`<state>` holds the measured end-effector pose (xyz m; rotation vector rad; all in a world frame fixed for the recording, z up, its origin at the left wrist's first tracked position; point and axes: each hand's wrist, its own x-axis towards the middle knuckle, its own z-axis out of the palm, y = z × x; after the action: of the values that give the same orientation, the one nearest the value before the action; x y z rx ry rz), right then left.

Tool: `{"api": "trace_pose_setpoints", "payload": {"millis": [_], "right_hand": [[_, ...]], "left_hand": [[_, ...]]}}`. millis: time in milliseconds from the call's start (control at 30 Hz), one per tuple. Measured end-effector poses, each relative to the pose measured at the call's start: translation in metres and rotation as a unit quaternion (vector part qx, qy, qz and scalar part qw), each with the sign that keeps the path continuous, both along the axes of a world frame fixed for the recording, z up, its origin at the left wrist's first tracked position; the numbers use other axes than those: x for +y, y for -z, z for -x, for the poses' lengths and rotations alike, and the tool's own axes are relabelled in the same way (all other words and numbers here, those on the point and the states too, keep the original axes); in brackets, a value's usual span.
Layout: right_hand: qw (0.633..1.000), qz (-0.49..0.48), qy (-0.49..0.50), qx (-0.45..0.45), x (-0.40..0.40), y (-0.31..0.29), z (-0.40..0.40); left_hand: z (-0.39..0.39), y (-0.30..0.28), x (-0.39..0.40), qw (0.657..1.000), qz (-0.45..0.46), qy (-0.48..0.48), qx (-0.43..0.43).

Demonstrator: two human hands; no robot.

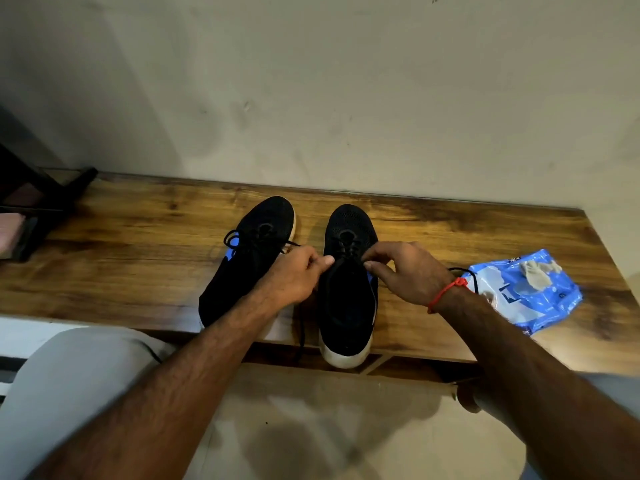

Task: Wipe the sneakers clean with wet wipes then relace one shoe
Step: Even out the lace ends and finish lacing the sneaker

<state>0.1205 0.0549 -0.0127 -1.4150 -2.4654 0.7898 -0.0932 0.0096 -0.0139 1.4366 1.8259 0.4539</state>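
A: Nearest me?
B: My left hand [297, 276] and right hand [406, 273], fingers curled, each pinching black lace [346, 252] over the right sneaker [348, 306] on the wooden bench [138, 258].
A: The other sneaker?
B: The left sneaker [247, 261] is just beside it.
A: Wipes?
B: The blue wipes pack [540, 299] lies right of the right sneaker, a used wipe [535, 271] on top.

Scuffed pale wall [346, 81] behind a wooden bench [138, 244]; beige floor [329, 427].

This looks like a room in a home: a wooden table [138, 237] stands against a plain pale wall [311, 81], with a tiled floor [311, 427] at the bottom of the frame.
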Motion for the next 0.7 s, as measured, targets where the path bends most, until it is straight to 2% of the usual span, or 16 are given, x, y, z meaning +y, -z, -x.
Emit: {"api": "trace_pose_setpoints", "payload": {"millis": [100,233,300,400,467,567,633,700], "right_hand": [[1.000,-0.004,0.007,-0.013,0.002,0.003,0.003],[1.000,-0.008,0.014,-0.026,0.004,0.008,0.002],[1.000,0.013,0.024,-0.001,0.004,0.009,-0.001],[0.991,0.085,0.042,0.090,0.002,0.006,-0.005],[0.981,0.149,0.037,0.122,0.000,0.001,-0.003],[0.956,0.265,0.037,0.119,0.000,-0.012,0.001],[0.946,0.297,0.044,0.120,0.001,-0.027,0.002],[0.929,0.314,0.065,0.183,0.003,-0.040,0.006]], "left_hand": [[-0.002,0.000,0.000,0.998,-0.045,-0.030,0.010],[0.002,0.001,0.001,0.998,-0.050,-0.046,0.007],[0.002,0.000,0.001,0.999,-0.046,-0.027,0.010],[0.004,-0.003,0.000,0.998,-0.051,-0.029,-0.012],[0.004,-0.008,0.000,0.997,-0.052,-0.036,-0.046],[0.002,-0.021,0.001,0.991,-0.017,-0.039,-0.128],[0.000,-0.034,0.000,0.973,0.030,-0.050,-0.222],[-0.003,-0.048,-0.002,0.943,0.072,-0.054,-0.319]]}}
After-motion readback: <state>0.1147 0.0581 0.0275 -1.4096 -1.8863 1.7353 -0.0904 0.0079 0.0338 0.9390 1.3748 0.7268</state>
